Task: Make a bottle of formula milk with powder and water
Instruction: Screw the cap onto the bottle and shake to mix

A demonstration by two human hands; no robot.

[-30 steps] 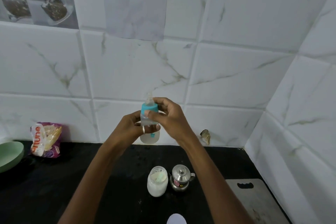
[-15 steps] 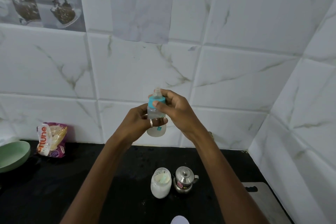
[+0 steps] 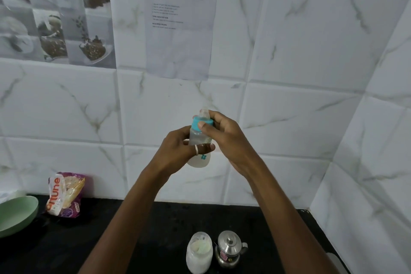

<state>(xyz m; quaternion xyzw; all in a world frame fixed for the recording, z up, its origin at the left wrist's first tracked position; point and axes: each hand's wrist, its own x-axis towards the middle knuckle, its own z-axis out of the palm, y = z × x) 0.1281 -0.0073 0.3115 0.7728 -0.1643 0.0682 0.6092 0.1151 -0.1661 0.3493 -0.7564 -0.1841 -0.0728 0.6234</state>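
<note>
Well, both hands are on the baby bottle [image 3: 200, 138], held in the air above the worktop [image 3: 111, 240].

The left hand [image 3: 178, 151] wraps round the bottle's clear body, a ringed finger lying across the front, while the right hand [image 3: 224, 138] pinches the teal collar [image 3: 196, 123] under the teat between thumb and fingers. The bottle is close to upright and looks pale and cloudy in its lower part. Near the worktop's front edge a jar of white powder [image 3: 199, 253] and a small lidded steel pot [image 3: 230, 249] stand just beside each other. A printed packet [image 3: 65, 196] leans at the back edge toward the left, near a green bowl [image 3: 15, 213] at the left edge.
</note>
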